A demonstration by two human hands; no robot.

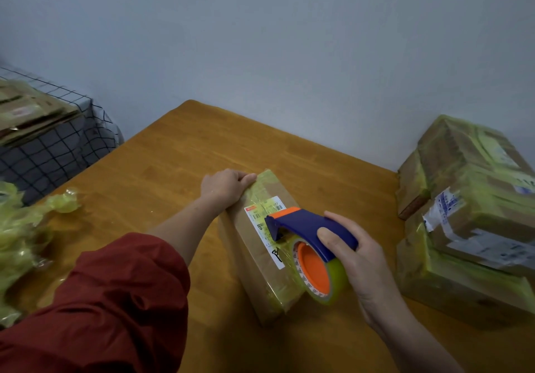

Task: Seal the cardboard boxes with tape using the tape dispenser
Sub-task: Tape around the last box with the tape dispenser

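Head view: a cardboard box (243, 254) lies in the middle of a wooden table (162, 164), turned at an angle, with one end close to the table's near edge. Yellowish tape already covers its far end and its near end, and a white label (265, 228) runs along the top.

The left hand (224, 186) rests on the far left corner of the box. Its fingers lie close together and curl over the taped edge. The arm reaches out of a pushed-up red sleeve (110, 300).

The right hand (356, 254) grips the blue and orange tape dispenser (298, 222) by its handle. The thumb presses on the near side and the other fingers wrap round the far side, mostly hidden. The front end of the dispenser sits over the label, and whether it touches the box cannot be told. Its tape roll (337, 274), on an orange core, hangs beside the right edge of the box.

On the right side of the table stands a pile of taped boxes (469, 213). At the left edge lies crumpled used tape (26, 236). Beyond it, flattened cardboard (29, 109) is stacked on a checked cloth (58, 152). A plain grey wall (260, 39) rises behind
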